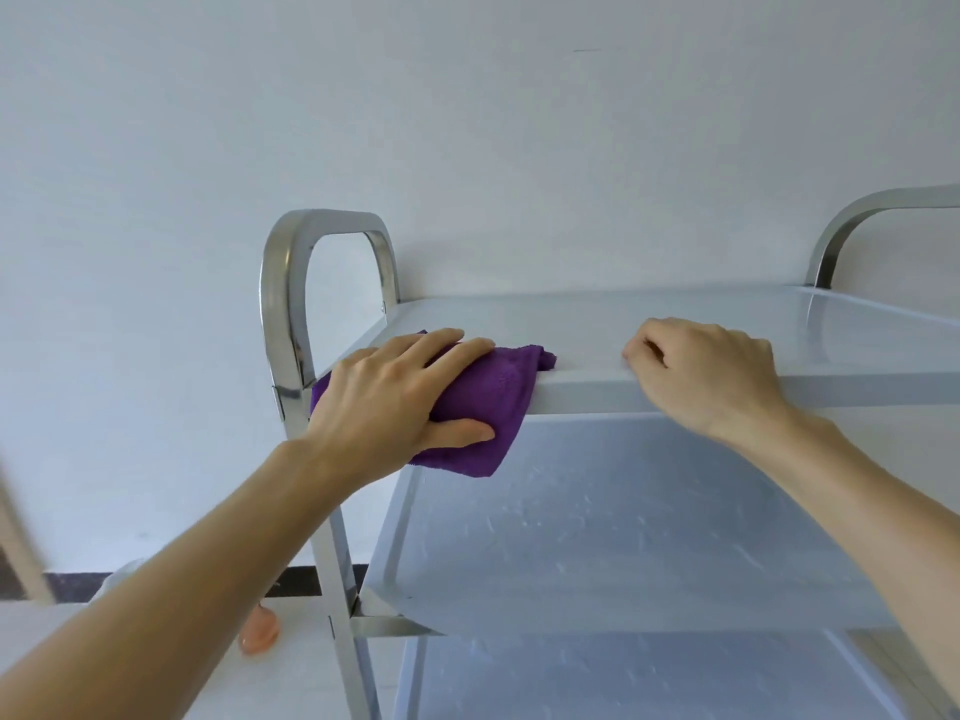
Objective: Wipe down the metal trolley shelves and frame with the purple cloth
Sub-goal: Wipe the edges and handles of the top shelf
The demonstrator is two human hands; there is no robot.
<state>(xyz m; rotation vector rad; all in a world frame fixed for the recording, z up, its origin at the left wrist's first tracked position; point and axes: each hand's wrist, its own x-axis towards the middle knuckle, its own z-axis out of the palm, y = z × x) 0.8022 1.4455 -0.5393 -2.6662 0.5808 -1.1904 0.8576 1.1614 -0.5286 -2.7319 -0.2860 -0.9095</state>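
While the left hand (395,392) clamps the purple cloth (488,402) lengthwise over the top shelf (675,314) edge, the curled right hand (711,371) rests empty.

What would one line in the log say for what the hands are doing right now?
left hand: presses purple cloth over front edge of top metal trolley shelf | right hand: curled fingers rest on same edge | lower shelves: untouched
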